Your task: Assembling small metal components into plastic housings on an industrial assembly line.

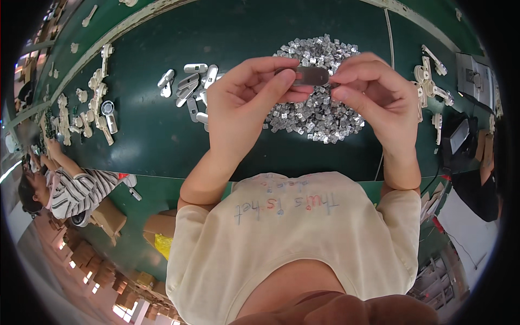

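In my left hand [242,105] is a dark grey, smooth metal plate with rounded ends [311,76], pinched between thumb and fingers at its left end. It is held level above the table. My right hand [382,95] has thumb and forefinger closed together at the plate's right end. Whatever sits between those fingertips is too small to name. Beneath both hands spreads a heap of small, shiny silver square pieces [319,122]. Left of my left hand lies a loose group of elongated grey metal casings [188,82], some with a slot or hole.
Cream-coloured long-handled parts [98,89] lie in rows on the green table [146,130] at the left. More of these parts [428,81] lie at the right, near a grey box [473,78]. At the far left a person in a striped top [89,187] works along the table.
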Tool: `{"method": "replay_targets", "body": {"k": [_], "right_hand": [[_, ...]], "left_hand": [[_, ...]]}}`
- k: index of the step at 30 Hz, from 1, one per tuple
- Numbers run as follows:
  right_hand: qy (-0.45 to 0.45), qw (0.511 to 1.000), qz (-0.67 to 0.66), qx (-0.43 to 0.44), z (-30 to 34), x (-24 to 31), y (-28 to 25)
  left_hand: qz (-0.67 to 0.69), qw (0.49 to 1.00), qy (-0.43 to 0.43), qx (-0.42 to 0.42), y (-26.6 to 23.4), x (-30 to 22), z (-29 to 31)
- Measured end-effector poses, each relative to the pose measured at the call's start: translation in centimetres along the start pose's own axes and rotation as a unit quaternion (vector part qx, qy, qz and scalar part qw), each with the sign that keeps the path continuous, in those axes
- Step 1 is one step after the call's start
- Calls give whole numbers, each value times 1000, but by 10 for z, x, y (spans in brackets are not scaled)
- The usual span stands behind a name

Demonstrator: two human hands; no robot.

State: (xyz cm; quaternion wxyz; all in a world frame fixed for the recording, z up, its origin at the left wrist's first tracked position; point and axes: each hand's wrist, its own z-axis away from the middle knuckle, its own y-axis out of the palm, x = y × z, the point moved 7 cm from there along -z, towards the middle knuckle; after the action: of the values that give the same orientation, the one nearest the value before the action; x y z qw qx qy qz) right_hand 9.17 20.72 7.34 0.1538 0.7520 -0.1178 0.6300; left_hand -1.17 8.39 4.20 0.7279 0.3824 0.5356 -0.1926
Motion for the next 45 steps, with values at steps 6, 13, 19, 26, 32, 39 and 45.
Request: {"method": "replay_targets", "body": {"k": [6,13,19,26,32,39,45], "right_hand": [[-5,996,87,33,-2,-7,6],[62,996,-56,15,0,-29,15],[164,962,-217,4,1,-43,13],[146,966,-211,18,-1,-30,14],[130,986,-107,-9,2,-19,14],[-40,996,85,1,0,-16,8],[-1,989,-146,-27,5,-35,14]], "left_hand": [[13,1000,13,3,0,7,3],[58,998,18,-11,1,12,5],[55,996,57,-44,-16,16,4],[82,997,-10,9,-7,15,4],[-41,998,27,-28,-7,12,6],[-158,978,133,-41,2,3,14],[-198,958,205,-12,8,0,21]]}}
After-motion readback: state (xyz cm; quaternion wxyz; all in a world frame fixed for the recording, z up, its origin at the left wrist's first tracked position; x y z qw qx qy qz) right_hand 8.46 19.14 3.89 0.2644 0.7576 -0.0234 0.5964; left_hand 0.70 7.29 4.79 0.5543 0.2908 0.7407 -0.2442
